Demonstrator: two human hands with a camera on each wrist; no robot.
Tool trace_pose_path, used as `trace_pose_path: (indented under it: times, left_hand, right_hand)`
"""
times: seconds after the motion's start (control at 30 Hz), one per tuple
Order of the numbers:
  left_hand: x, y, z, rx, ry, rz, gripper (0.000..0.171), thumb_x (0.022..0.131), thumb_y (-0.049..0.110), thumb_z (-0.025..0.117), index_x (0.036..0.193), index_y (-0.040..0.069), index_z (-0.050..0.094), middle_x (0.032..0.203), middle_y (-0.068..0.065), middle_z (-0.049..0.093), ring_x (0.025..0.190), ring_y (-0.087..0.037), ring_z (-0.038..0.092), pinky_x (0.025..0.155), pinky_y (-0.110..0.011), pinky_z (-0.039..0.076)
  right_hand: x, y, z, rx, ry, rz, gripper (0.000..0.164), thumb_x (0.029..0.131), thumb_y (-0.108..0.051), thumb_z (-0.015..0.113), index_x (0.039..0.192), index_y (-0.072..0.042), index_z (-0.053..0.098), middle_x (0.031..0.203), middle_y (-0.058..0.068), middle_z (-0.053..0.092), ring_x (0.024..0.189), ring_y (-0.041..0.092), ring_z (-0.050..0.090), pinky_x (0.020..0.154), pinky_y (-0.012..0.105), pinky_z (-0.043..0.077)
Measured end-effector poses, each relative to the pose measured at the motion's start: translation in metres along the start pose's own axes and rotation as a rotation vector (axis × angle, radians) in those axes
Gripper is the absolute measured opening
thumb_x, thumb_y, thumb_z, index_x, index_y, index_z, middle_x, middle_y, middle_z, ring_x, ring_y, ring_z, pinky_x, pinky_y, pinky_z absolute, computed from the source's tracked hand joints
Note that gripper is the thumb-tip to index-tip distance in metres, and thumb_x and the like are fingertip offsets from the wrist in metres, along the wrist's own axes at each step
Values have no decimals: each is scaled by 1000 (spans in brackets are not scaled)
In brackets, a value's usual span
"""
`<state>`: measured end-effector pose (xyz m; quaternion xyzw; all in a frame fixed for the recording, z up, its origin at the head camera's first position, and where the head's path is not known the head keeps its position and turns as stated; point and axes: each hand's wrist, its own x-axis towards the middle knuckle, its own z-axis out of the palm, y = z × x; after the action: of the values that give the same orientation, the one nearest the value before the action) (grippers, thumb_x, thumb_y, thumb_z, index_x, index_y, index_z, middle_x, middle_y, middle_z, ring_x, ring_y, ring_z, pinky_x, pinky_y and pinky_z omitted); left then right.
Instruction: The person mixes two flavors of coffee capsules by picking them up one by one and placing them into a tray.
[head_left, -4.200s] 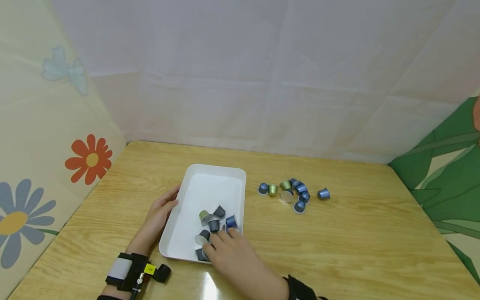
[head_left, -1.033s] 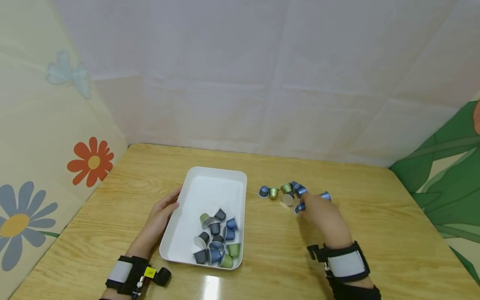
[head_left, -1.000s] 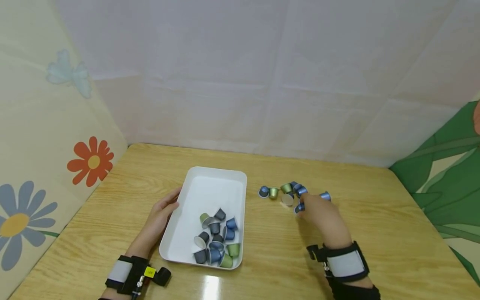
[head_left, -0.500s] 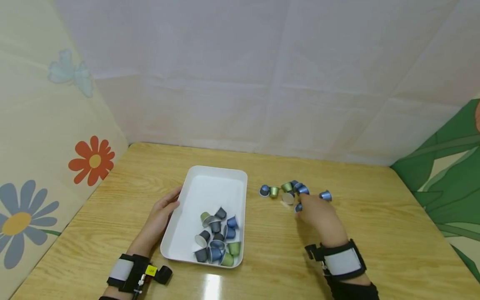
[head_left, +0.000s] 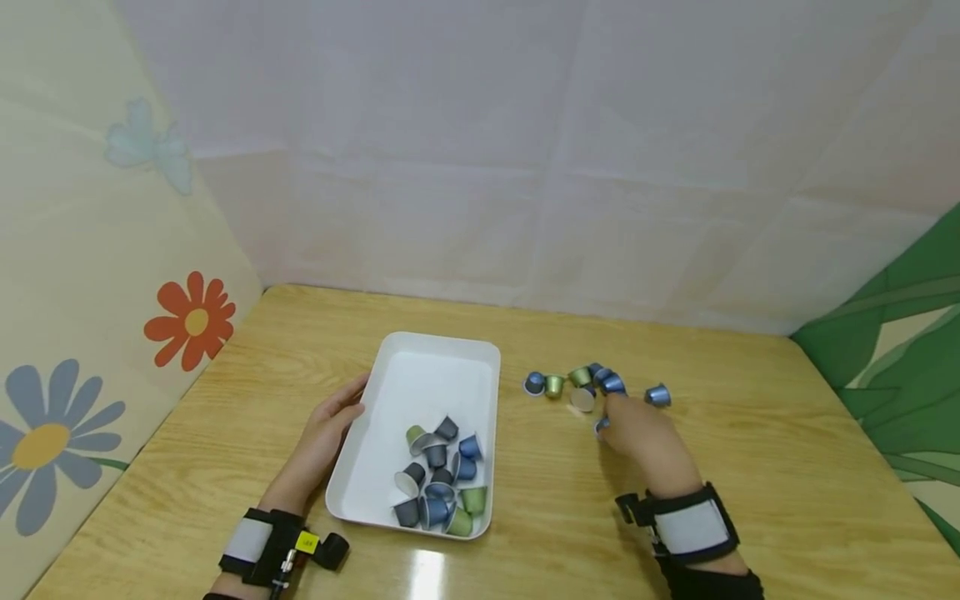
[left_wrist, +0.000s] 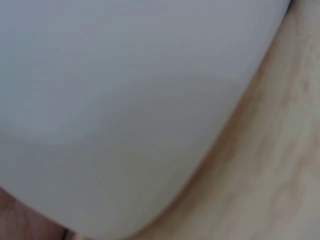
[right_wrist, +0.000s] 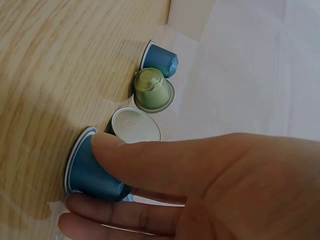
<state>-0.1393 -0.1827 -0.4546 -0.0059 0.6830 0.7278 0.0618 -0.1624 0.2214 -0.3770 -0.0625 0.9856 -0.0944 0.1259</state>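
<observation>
My left hand (head_left: pixel 321 433) holds the left side of a white tray (head_left: pixel 438 379), thumb at the rim, the other fingers mostly hidden by the wall. Several blue, dark grey and green coffee capsules (head_left: pixel 435 454) lie in the tray's near half. To the right of the tray, my right hand (head_left: pixel 641 433) reaches down over a loose cluster of capsules. In the right wrist view its thumb and fingers pinch a blue coffee capsule (right_wrist: pixel 92 175). A silver-lidded capsule (right_wrist: pixel 136 125), a green capsule (right_wrist: pixel 152 90) and another blue one (right_wrist: pixel 160 61) stand beyond the thumb.
Away from the cluster, a lone blue capsule (head_left: pixel 658 395) lies right of the right hand. The wooden table (head_left: pixel 570 533) ends at a white cloth backdrop (head_left: pixel 465 167). Flower-printed panels (head_left: pixel 75 250) flank it.
Over the last few seconds my right hand has gone from the tray to the capsule cluster. Green capsules now show in the tray's near right corner. My left hand stays at the tray.
</observation>
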Motion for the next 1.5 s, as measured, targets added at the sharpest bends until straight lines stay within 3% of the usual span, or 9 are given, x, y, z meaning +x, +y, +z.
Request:
trace_pose_path:
  times: [0.4,0.77,1.07,1.37,1.5]
  left_hand:
    - [1,-1,-1,4,18,1,50,104,8,40,153,3,33,158,-14,32,139,-28,35,92,-16,45]
    - [2,0,1,5,15,-4,50,104,7,39,153,3,33,158,-14,32,139,-28,36,92,-16,45]
    - [3,-1,0,19,17,-9,50,104,8,40,154,3,32,158,-14,31,139,-28,35,92,-15,44]
    - [3,-1,-1,16,17,0,50,104,8,41,153,3,33,158,-14,32,140,-27,34,92,-15,44]
    - [2,-1,-1,25,13,-3,50,104,9,41,154,4,33,158,-13,31,140,-26,34,92,-15,44]
  right_hand:
    - [3,4,2,-7,-10,-5,13,90,-8,65,95,4,63,79,8,59,67,23,53,59,38,45]
    - [0,2,-3,-23,-3,-5,26,92,-10,65,106,12,62,92,18,65,72,25,55,65,43,48]
    - [-6,-7,-8,-5,23,7,23,92,-11,68,101,9,65,91,18,67,72,24,57,62,41,48]
    - [-17,-20,-15,-77,39,20,26,93,-14,69,108,5,63,94,16,68,71,22,59,60,42,50]
    - [-21,-26,-16,-104,68,-5,23,92,-13,70,106,4,64,87,11,68,67,20,58,57,41,49]
